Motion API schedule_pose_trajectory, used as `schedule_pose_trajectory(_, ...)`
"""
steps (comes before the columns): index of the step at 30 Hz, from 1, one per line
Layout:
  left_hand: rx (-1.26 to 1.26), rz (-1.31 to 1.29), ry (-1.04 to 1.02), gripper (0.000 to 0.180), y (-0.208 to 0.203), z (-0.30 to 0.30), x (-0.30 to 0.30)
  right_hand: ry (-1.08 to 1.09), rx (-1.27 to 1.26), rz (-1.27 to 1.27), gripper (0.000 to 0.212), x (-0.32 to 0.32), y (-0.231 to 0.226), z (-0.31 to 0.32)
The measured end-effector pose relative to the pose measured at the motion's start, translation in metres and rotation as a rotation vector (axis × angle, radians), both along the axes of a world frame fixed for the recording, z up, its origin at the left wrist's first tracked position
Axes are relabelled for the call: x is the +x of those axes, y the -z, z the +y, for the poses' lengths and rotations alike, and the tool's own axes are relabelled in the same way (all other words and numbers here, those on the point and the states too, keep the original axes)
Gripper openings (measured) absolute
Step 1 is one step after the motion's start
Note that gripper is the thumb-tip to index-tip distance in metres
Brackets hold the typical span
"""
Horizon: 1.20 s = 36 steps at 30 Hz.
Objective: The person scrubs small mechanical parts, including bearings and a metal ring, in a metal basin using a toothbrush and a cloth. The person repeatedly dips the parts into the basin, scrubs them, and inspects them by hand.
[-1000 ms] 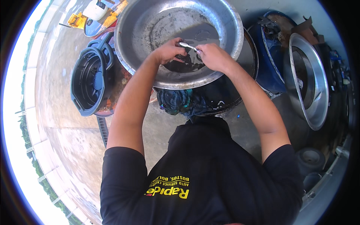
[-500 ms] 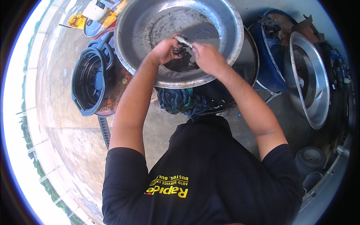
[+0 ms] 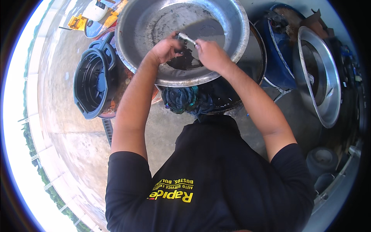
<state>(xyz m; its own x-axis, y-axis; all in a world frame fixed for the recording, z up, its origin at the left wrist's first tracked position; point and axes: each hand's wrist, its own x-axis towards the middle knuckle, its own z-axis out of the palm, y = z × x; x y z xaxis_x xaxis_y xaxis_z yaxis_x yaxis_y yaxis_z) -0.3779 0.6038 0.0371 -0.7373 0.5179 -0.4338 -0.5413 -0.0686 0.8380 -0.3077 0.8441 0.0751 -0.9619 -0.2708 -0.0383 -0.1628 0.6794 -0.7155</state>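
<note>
Slim silvery tool: held slantwise between hands, above interior of round metal basin. Blue-grey drain pan: left of basin. Crumpled dark cloth: at basin's near rim. Dark liquid: pooled on basin floor. Right hand: closed around tool's right end. Left hand: fingers curled by tool's left end; blurred, cannot tell whether pinching.

Left hand: fingertips blurred; dark object among them too smeared to identify. Right hand hides near end of slender pale-grey tool. Large round silver metal basin cut off by upper edge, covering part of dark round container. Black short-sleeved shirt cut off by lower edge.
</note>
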Motion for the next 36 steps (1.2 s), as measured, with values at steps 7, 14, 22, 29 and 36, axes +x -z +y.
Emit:
schedule_pose_trajectory(7, 0.059, -0.228, -0.164, 0.027, -0.021, 0.021, 0.004, 0.062, 0.025, -0.069, 0.027, 0.002, 0.002, -0.002)
schedule_pose_trajectory(14, -0.137, -0.213, -0.341, 0.033, -0.007, 0.034, -0.012, -0.123, 0.1, 0.054, 0.026, 0.011, -0.002, -0.004)
schedule_pose_trajectory(22, -0.208, -0.308, -0.215, 0.031, 0.006, 0.023, -0.02, -0.251, 0.241, 0.283, 0.022, -0.014, 0.011, 0.013)
schedule_pose_trajectory(29, -0.193, -0.322, -0.144, 0.029, -0.005, 0.028, -0.01, -0.432, 0.384, 0.287, 0.02, -0.034, 0.004, 0.026)
schedule_pose_trajectory(36, -0.388, -0.176, -0.144, 0.036, 0.016, 0.043, -0.015, -0.529, 0.592, 0.082, 0.029, -0.045, 0.006, 0.03)
